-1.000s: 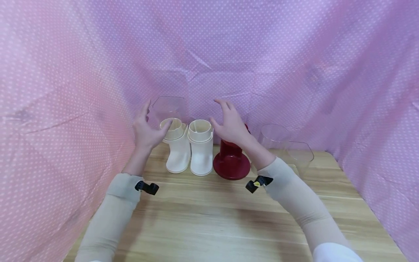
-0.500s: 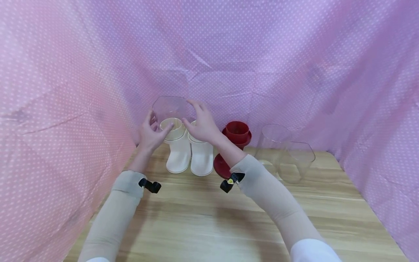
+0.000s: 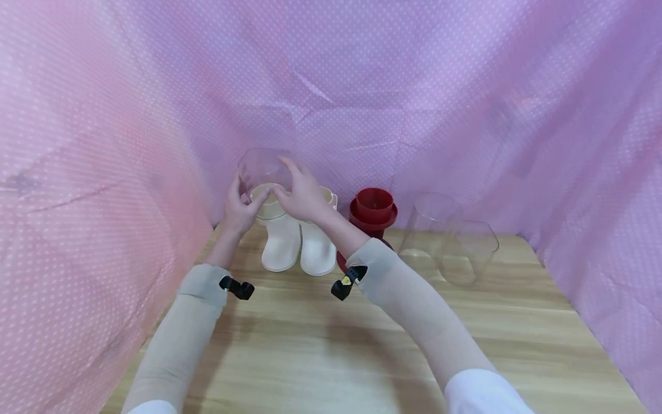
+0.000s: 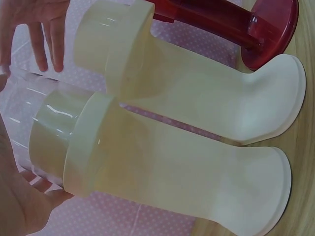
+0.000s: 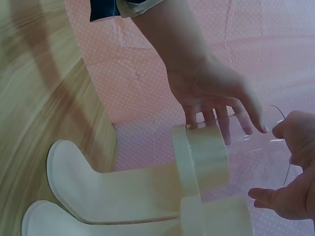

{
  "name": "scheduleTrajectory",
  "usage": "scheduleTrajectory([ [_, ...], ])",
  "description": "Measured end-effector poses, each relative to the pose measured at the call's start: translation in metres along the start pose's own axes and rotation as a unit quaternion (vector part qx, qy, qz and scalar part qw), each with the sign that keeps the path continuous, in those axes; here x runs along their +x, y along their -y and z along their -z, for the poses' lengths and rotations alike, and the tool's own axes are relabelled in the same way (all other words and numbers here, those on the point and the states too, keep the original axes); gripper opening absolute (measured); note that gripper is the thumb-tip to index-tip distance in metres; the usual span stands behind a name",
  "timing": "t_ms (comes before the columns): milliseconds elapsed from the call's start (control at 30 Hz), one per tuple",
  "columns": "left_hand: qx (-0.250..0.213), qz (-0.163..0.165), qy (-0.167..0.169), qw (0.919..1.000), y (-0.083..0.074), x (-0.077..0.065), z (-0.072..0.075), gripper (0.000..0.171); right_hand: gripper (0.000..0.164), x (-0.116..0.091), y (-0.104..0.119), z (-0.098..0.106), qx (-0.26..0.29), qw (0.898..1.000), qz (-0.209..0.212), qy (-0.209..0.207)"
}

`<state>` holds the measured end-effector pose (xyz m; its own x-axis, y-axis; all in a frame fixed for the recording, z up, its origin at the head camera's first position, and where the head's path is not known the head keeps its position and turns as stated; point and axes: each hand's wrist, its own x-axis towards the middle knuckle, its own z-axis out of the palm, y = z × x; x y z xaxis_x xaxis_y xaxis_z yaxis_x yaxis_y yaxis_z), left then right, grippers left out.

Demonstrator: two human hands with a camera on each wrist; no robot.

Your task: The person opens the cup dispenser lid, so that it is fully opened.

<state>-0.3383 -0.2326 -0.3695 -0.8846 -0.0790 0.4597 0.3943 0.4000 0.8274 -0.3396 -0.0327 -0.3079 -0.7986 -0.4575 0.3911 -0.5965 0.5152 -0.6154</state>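
Observation:
A cream, boot-shaped dispenser stand (image 3: 281,244) is at the left, topped by a clear plastic container (image 3: 262,164). My left hand (image 3: 239,214) holds the container's left side; its fingers reach behind the wall and the thumb lies in front. The left wrist view shows those fingers low on the container (image 4: 24,98), by the stand's collar (image 4: 88,147). From the right, my right hand (image 3: 304,195) has its thumb and fingers spread about the container; in the right wrist view this hand (image 5: 295,167) is near the rim. Whether it touches is hard to tell.
A second cream stand (image 3: 318,250) stands close beside the first, partly behind my right hand. Right of it is a red stand (image 3: 374,207). Two clear containers (image 3: 426,230) stand farther right on the wooden table (image 3: 310,345). Pink dotted cloth (image 3: 351,86) encloses the back and sides.
My right hand has moved left from over the red stand to the clear container. My left hand has shifted slightly right against that container. The stands have not moved.

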Motion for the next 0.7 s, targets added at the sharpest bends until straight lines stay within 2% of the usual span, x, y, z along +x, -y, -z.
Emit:
scheduleTrajectory([
  [167, -0.015, -0.02, -0.007, 0.9997, 0.001, -0.001, 0.005, 0.092, 0.078, 0.0, 0.004, -0.011, 0.008, 1.0, 0.013, 0.016],
  [400, -0.004, -0.041, -0.021, 0.9989, 0.001, -0.007, 0.009, 0.087, 0.075, -0.001, 0.004, -0.023, 0.022, 1.0, 0.014, -0.014],
  [567, 0.02, -0.056, -0.047, 0.9971, -0.01, -0.01, 0.01, 0.078, 0.071, -0.004, 0.001, -0.021, 0.046, 0.998, 0.019, -0.04],
  [700, 0.057, -0.066, -0.069, 0.9938, -0.027, -0.017, 0.013, 0.07, 0.069, -0.011, 0.006, -0.012, 0.077, 0.995, 0.034, -0.05],
])
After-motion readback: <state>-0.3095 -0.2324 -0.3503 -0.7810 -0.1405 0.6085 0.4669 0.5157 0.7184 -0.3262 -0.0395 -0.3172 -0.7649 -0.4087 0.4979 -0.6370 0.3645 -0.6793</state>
